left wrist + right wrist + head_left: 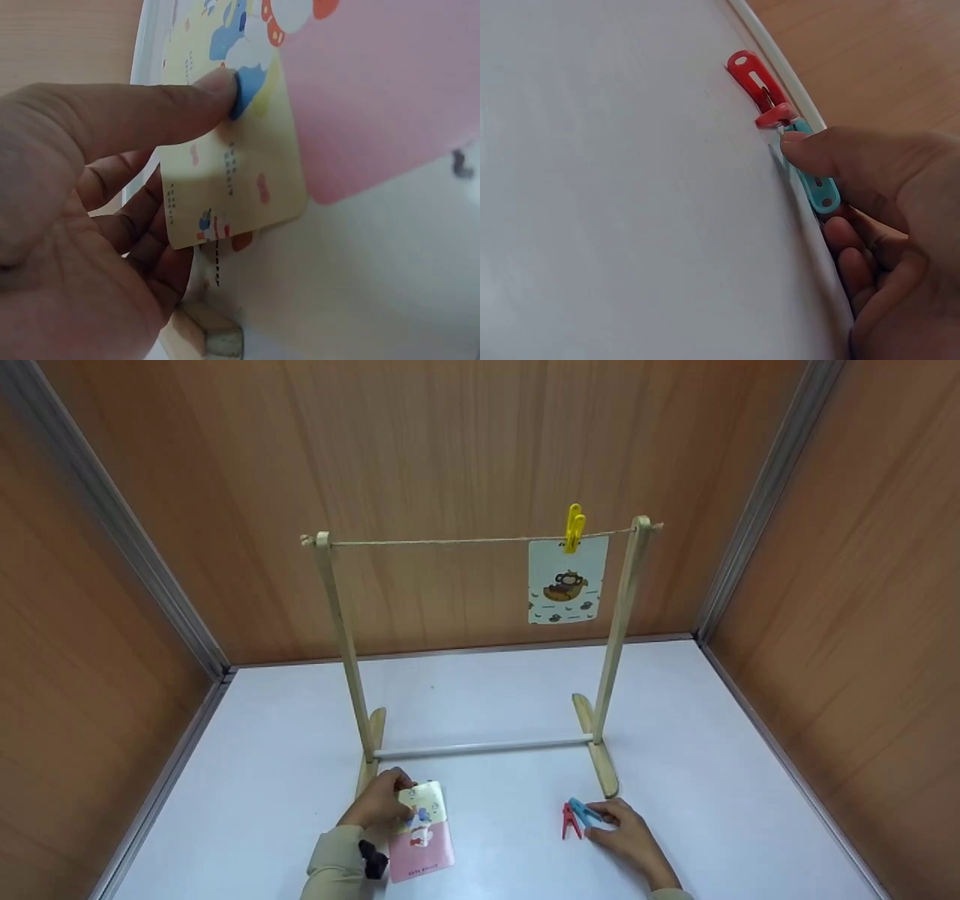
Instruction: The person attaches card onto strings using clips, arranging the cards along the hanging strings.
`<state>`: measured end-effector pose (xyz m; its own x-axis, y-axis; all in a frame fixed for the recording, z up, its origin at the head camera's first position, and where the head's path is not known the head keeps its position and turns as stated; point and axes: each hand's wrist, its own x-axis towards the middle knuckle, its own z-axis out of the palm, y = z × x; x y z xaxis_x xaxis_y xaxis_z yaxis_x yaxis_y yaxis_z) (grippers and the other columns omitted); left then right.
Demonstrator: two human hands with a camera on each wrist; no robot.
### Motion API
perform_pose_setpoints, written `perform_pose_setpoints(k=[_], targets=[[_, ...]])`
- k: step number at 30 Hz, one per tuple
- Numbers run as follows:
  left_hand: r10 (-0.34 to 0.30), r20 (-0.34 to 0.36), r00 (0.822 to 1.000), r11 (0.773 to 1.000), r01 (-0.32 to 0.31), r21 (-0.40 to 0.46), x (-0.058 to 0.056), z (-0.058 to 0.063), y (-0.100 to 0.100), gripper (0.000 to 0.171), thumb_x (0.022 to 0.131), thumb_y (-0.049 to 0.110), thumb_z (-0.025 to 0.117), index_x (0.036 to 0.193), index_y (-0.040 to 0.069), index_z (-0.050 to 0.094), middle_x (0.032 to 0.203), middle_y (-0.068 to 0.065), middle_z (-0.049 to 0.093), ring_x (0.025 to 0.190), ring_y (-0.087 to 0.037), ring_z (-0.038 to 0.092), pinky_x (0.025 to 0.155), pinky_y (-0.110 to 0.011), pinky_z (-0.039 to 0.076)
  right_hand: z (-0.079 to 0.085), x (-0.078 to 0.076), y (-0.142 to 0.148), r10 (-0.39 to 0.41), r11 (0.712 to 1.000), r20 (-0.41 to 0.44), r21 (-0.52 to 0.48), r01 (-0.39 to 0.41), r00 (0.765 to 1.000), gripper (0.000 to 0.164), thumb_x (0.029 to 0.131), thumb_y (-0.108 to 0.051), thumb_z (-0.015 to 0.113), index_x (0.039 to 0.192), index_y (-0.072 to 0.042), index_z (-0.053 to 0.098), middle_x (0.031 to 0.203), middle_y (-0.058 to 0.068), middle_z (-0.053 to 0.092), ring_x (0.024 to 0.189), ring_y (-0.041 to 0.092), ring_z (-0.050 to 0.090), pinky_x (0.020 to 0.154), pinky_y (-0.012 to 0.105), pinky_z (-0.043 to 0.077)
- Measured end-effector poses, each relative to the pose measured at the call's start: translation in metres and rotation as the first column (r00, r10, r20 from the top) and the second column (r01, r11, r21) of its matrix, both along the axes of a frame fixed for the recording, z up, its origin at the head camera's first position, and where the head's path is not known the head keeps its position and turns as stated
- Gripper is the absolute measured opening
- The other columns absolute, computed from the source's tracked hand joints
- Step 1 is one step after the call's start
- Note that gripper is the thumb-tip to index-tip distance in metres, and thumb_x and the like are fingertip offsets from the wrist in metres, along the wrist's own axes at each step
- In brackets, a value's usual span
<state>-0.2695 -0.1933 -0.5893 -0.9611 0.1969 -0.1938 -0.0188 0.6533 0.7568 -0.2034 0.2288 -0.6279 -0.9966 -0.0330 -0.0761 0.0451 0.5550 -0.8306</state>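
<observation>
your left hand (382, 802) is at the near left of the white table (487, 690), just by the rack's left foot (379, 727). thumb on the face, fingers behind, pinching the yellow-and-pink printed card (421, 855) by its yellow half. a strip of white with print shows past the card's edge in the left wrist view; can't tell if that's a second card. can't tell either if the card is clear of the table. black item (373, 859) at your left wrist, too dark to name.

your right hand (630, 836) is at the near right, thumb and fingers closed narrow on the blue clothespin (585, 813). red clothespin (571, 820) is right up against it, on the fingertip side; contact between the two pins not certain. both sit just in front of the rack's right foot (604, 771).

wooden rack behind: left post (346, 649), right post (621, 630), white crossbar (484, 748) low between them, string (450, 542) across the top. white monkey card (568, 607) hangs upright near the right post, held by the yellow clothespin (574, 531) clipped at its top edge.
</observation>
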Motion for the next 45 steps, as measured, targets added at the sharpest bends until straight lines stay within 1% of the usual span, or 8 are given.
perform_pose_setpoints(k=[9,16,20,25,32,40,42,45], targets=[[0.03,-0.059,0.998,0.998,-0.027,0.06,0.0,-0.002,-0.002,0.035,0.072,0.0,0.078,0.102,0.004,0.06,0.1,-0.007,0.062,0.097,-0.023,0.057,0.09,-0.048,0.047,0.0,0.0,0.0,-0.01,1.0,-0.006,0.003,0.01,1.0,0.036,0.077,-0.015,0.076,0.111,-0.006,0.069,0.101,0.002,0.06,0.093,0.014,0.053,0.084,0.027,0.045],[0.074,-0.049,0.996,0.989,-0.067,0.128,0.0,-0.008,-0.003,0.036,0.073,0.003,0.079,0.105,0.006,0.063,0.108,-0.012,0.061,0.106,-0.029,0.056,0.095,-0.052,0.043,-0.002,0.0,0.001,0.008,1.0,-0.022,-0.027,-0.008,1.0,0.036,0.079,-0.014,0.075,0.112,-0.003,0.068,0.101,0.004,0.06,0.094,0.014,0.054,0.084,0.026,0.046],[0.106,-0.04,0.994,0.982,-0.098,0.159,0.002,-0.013,-0.003,0.038,0.073,0.005,0.08,0.107,0.005,0.063,0.111,-0.014,0.063,0.106,-0.029,0.058,0.093,-0.048,0.046,-0.001,0.001,0.001,0.012,1.0,-0.028,-0.029,-0.013,1.0,0.035,0.08,-0.014,0.073,0.112,-0.002,0.067,0.102,0.005,0.061,0.092,0.012,0.055,0.084,0.024,0.046],[0.155,-0.016,0.988,0.961,-0.147,0.233,0.004,-0.016,-0.002,0.045,0.071,0.004,0.08,0.11,-0.002,0.059,0.111,-0.019,0.063,0.1,-0.028,0.059,0.083,-0.036,0.05,-0.001,0.002,0.002,0.017,0.999,-0.044,-0.027,-0.018,0.999,0.034,0.082,-0.015,0.071,0.113,-0.002,0.067,0.101,0.005,0.061,0.09,0.009,0.055,0.084,0.024,0.046],[0.239,0.057,0.969,0.926,-0.246,0.288,0.005,-0.019,0.003,0.049,0.071,0.007,0.081,0.113,-0.004,0.056,0.114,-0.021,0.064,0.093,-0.023,0.061,0.074,-0.032,0.053,0.001,0.002,0.004,0.033,0.999,-0.046,-0.04,-0.035,0.998,0.036,0.087,-0.017,0.069,0.119,-0.002,0.065,0.098,0.005,0.06,0.085,0.004,0.051,0.079,0.022,0.043],[0.249,0.078,0.965,0.907,-0.26,0.331,0.007,-0.021,0.001,0.047,0.074,0.011,0.079,0.112,-0.004,0.055,0.107,-0.018,0.065,0.074,-0.017,0.06,0.059,-0.029,0.049,0.001,0.001,0.003,-0.001,0.998,0.002,-0.058,0.001,1.0,0.039,0.091,-0.023,0.065,0.126,-0.005,0.062,0.098,0.004,0.061,0.086,0.008,0.052,0.078,0.025,0.043],[0.249,0.095,0.964,0.898,-0.267,0.349,0.007,-0.022,0.001,0.048,0.076,0.014,0.079,0.113,-0.003,0.054,0.108,-0.017,0.065,0.074,-0.017,0.06,0.059,-0.029,0.049,0.001,0.001,0.002,-0.022,0.998,0.016,-0.062,0.022,1.0,0.039,0.091,-0.024,0.064,0.127,-0.007,0.062,0.097,0.003,0.061,0.086,0.01,0.052,0.079,0.027,0.043],[0.263,0.146,0.954,0.87,-0.3,0.391,0.007,-0.025,0.0,0.049,0.078,0.015,0.078,0.116,-0.001,0.052,0.111,-0.016,0.065,0.081,-0.017,0.062,0.063,-0.029,0.05,0.001,0.001,0.001,-0.043,0.997,0.036,-0.065,0.046,0.998,0.038,0.092,-0.023,0.064,0.127,-0.009,0.062,0.098,0.003,0.061,0.087,0.012,0.052,0.08,0.029,0.043]])
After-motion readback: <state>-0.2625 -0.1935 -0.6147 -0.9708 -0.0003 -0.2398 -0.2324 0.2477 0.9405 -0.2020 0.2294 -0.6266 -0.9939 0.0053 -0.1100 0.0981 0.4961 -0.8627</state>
